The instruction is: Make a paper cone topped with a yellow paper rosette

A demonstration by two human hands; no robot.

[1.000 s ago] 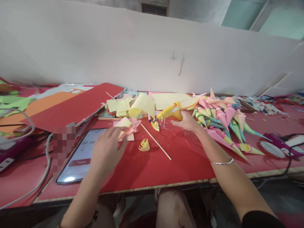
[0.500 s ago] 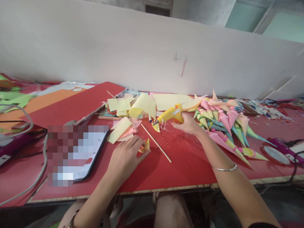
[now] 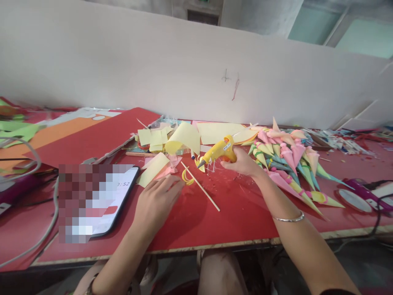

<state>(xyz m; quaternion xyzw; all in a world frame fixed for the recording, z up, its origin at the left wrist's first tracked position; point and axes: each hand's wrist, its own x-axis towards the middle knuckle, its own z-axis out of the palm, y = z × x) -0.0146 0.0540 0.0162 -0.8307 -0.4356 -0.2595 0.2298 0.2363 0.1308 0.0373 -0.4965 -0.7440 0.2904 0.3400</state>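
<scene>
My left hand is closed in a pinch on a small curled yellow paper piece, held just above the red table. My right hand grips the handle of a yellow hot glue gun, whose nozzle points left and down at a second small yellow paper curl. The two hands are about a hand's width apart. A thin wooden stick lies diagonally between them on the table.
Loose yellow and pink paper sheets lie behind the hands. A heap of colourful paper cones sits to the right. A phone lies at the left beside grey cables. Red and orange boards lean at back left.
My left hand came right from the phone, picked up the curled yellow paper piece and lifted it toward the glue gun. My right hand kept the glue gun almost still.
</scene>
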